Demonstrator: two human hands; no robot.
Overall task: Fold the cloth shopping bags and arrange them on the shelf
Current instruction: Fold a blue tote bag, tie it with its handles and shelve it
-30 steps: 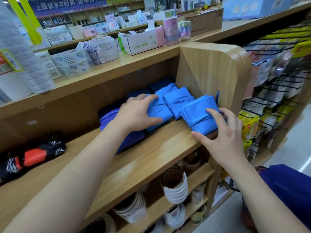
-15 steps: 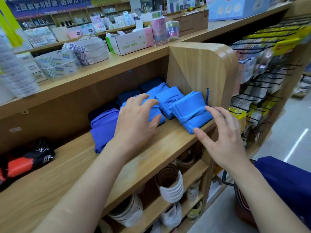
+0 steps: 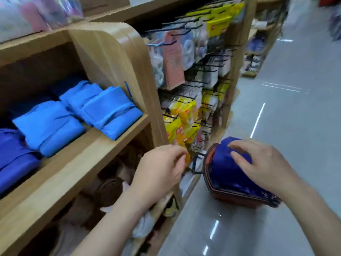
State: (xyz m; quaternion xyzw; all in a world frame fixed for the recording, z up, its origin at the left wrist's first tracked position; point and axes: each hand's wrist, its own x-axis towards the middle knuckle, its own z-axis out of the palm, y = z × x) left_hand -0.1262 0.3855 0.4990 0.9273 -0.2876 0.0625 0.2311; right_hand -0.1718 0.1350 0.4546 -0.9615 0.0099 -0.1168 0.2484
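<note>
Blurred aisle: right hand flat on blue bag filling basket, left hand loosely curled, empty.

folded blue bags — rowed on shelf | dark-blue bag — in basket

folded bags: plain light blue
shelf: pale wood grain
basket: red
basket cloth: dark blue
hanging packets: yellow

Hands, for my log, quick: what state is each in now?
Left hand: loosely curled, holding nothing.
Right hand: open, fingers resting on the dark blue bag.
</note>
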